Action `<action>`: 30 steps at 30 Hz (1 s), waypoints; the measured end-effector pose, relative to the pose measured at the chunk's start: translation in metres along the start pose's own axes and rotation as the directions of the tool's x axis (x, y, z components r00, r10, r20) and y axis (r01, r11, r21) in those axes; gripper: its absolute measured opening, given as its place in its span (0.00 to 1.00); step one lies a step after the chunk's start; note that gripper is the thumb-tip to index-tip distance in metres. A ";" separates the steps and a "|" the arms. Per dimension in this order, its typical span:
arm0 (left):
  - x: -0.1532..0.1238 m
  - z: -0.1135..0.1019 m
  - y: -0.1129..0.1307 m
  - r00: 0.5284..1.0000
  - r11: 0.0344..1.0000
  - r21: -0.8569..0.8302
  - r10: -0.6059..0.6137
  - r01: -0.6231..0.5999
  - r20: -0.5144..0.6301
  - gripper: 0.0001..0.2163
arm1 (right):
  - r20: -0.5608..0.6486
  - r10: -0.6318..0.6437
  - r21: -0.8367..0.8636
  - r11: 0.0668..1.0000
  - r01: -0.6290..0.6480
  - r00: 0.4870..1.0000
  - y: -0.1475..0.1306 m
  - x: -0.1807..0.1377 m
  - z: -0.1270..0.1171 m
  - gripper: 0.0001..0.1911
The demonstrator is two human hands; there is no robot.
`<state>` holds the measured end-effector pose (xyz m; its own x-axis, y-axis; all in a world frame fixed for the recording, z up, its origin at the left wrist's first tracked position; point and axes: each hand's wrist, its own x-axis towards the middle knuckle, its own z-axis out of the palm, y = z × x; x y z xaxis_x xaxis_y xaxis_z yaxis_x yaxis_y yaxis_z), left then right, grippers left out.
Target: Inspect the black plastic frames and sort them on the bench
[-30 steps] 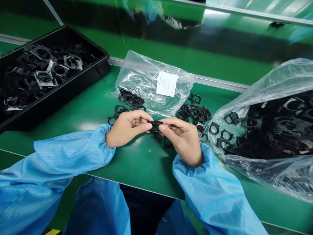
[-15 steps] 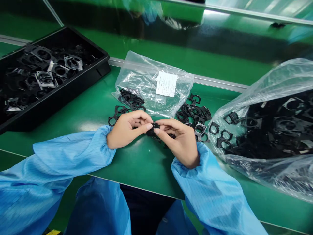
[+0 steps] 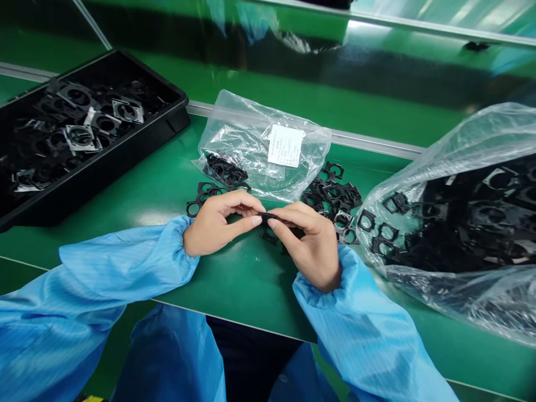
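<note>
Between the fingertips of both hands is a small thin black plastic part (image 3: 267,215), seen nearly edge-on. My left hand (image 3: 221,223) pinches its left end with thumb and fingers. At the other end my right hand (image 3: 305,231) grips it the same way. My fingers cover much of the part. Below my right hand a few black pieces (image 3: 270,237) lie on the green table, partly hidden. Loose black frames with round holes (image 3: 333,192) form a pile just beyond my right hand. Other ring-shaped black pieces (image 3: 203,194) lie behind my left hand.
A clear plastic bag (image 3: 251,131) with a white label (image 3: 286,145) lies ahead and holds black rings. At left stands a black bin (image 3: 138,162) of black frames. A large clear bag (image 3: 444,162) full of black parts lies at right. A green panel (image 3: 377,128) rises behind.
The black part between my fingers has turned from a bulkier view to a thin edge-on one. Both hands stay in nearly the same place.
</note>
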<state>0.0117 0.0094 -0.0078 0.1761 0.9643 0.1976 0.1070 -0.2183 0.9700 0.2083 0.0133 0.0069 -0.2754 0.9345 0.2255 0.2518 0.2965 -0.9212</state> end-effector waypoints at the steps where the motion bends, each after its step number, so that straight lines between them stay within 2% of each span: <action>1: 0.000 0.000 0.000 1.000 1.000 -0.004 -0.019 0.019 -0.003 0.10 | 0.001 0.003 -0.002 1.000 -0.003 1.000 0.000 0.000 0.000 0.05; 8: 0.003 0.000 -0.004 0.991 0.991 -0.075 -0.118 0.114 -0.058 0.15 | 0.042 0.057 0.002 0.998 -0.057 0.997 0.000 -0.004 0.003 0.04; 13: 0.004 0.000 -0.002 0.985 0.984 -0.073 -0.165 0.161 -0.059 0.16 | -0.024 0.031 -0.024 0.999 -0.031 0.999 -0.001 -0.005 0.003 0.04; 19: 0.004 -0.003 0.002 0.983 0.979 -0.088 -0.182 0.183 0.017 0.16 | -0.013 0.019 -0.033 0.999 -0.020 1.000 -0.001 -0.004 0.002 0.06; 23: 0.003 -0.003 0.000 0.983 0.980 -0.075 -0.180 0.182 0.031 0.16 | 0.007 0.094 0.066 0.993 -0.095 0.996 0.001 -0.003 0.003 0.09; 27: 0.003 -0.002 0.001 0.980 0.975 -0.105 -0.197 0.197 0.004 0.17 | 0.126 0.186 0.245 0.946 -0.212 0.974 0.002 0.000 0.002 0.15; 30: 0.004 -0.002 0.003 0.979 0.969 -0.138 -0.205 0.205 0.011 0.17 | 0.171 0.206 0.281 0.927 -0.248 0.963 0.001 0.002 0.000 0.16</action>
<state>0.0110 0.0129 -0.0036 0.1614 0.9869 -0.0072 0.0045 0.0066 1.0000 0.2081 0.0153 0.0065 -0.3719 0.9279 -0.0270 0.0412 -0.0126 -0.9991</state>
